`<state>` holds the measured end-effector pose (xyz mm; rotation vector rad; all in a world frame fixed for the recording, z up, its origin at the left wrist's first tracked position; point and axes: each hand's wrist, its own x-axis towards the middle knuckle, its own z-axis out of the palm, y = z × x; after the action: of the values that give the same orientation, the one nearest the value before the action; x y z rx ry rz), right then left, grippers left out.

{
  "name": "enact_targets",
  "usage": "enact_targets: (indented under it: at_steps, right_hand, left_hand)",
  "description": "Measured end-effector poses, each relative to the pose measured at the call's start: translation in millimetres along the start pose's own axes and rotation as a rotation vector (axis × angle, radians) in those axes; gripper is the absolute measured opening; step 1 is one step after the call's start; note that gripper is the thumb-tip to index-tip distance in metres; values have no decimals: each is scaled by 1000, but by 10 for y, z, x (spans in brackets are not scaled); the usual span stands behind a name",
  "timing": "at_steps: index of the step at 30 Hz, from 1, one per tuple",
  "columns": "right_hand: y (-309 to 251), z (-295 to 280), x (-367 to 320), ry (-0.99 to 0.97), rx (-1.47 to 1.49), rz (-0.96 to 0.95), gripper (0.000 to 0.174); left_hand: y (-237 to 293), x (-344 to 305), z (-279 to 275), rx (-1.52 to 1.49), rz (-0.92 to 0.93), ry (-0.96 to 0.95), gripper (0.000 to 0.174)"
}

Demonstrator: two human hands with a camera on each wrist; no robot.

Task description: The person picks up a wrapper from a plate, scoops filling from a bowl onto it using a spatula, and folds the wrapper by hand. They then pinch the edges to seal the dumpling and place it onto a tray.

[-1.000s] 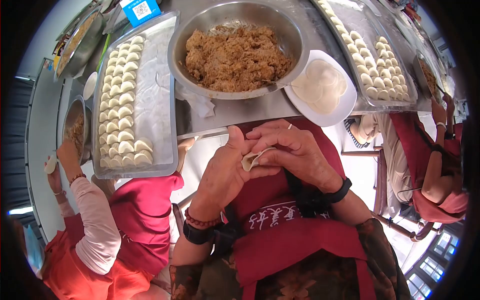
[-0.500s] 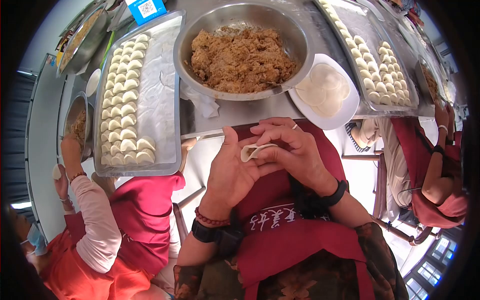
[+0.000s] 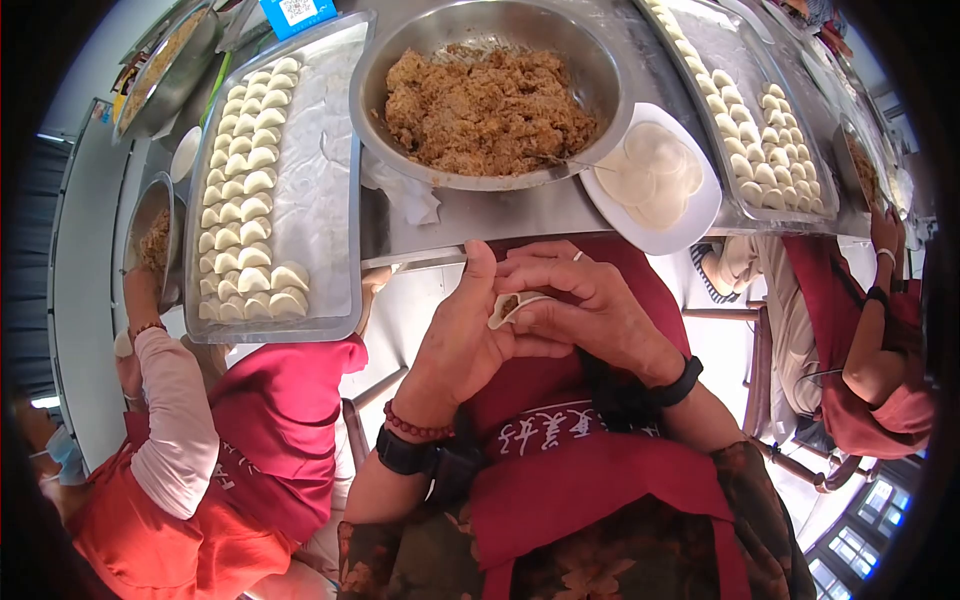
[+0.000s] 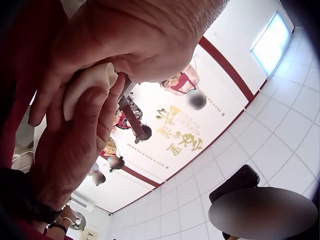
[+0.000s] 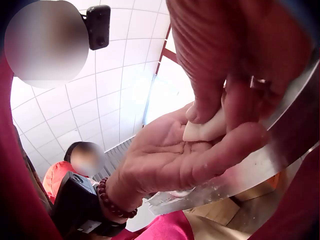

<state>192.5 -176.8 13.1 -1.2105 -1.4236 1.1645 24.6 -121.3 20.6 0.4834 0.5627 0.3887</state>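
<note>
At six o'clock from the bowl point(image 3: 602, 78), our right hand point(image 3: 605, 312) pinches the dumpling point(image 3: 503, 314); our left hand point(image 3: 458, 338) supports it with fingers straight. We judge it light, soft, easily torn, best held gently by its edge.

Metal table point(image 3: 450, 222) I'm looking at: dumpling tray point(image 3: 322, 180) at left, big steel bowl point(image 3: 490, 183) just beside it, crumpled white scrap point(image 3: 410, 198) between them, white plate point(image 3: 690, 234) beside bowl's right side, second dumpling tray point(image 3: 742, 72) further right.
</note>
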Motion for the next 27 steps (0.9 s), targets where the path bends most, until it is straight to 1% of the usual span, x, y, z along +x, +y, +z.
enact_targets:
  at_steps: [1, 4, 7, 10, 11, 13, 14, 16, 19, 22, 26, 27]
  right_hand:
    - [15, 1, -1, -3, -21, -24, 23]
    - [1, 16, -27, 32, 58, 42, 22]
    - [14, 20, -29, 44, 73, 32, 20]
    - [71, 59, -57, 144, 251, 62, 18]
    - [72, 54, -41, 163, 188, 14, 17]
    - [77, 37, -8, 202, 60, -81, 16]
    - [92, 39, 0, 216, 21, -89, 15]
    - [128, 72, -4, 242, -55, -102, 14]
    - [-27, 87, -8, 258, 37, 72, 11]
    - [127, 69, 6, 234, -31, -83, 11]
    - [78, 37, 9, 195, -206, -166, 13]
    - [65, 35, 11, 195, -237, -174, 15]
  left_hand:
    - [5, -5, 4, -5, -5, 5, 77]
    - [10, -3, 12, 3, -1, 11, 77]
    - [-9, 19, 8, -24, 9, 24, 77]
    - [-50, 47, -40, -154, 5, 3, 72]
    - [-68, 51, -64, -211, 1, -10, 70]
    - [-160, 57, -90, -338, 57, -38, 64]
    - [-194, 73, -98, -402, 85, -53, 61]
    - [-222, 101, -123, -394, 100, -70, 57]
    - [-228, 97, -128, -380, 122, -75, 54]
    - [-207, 67, -78, -343, 134, -48, 52]
    - [-191, 51, 8, -250, 113, 49, 47]
    - [-192, 54, 1, -240, 118, 27, 47]
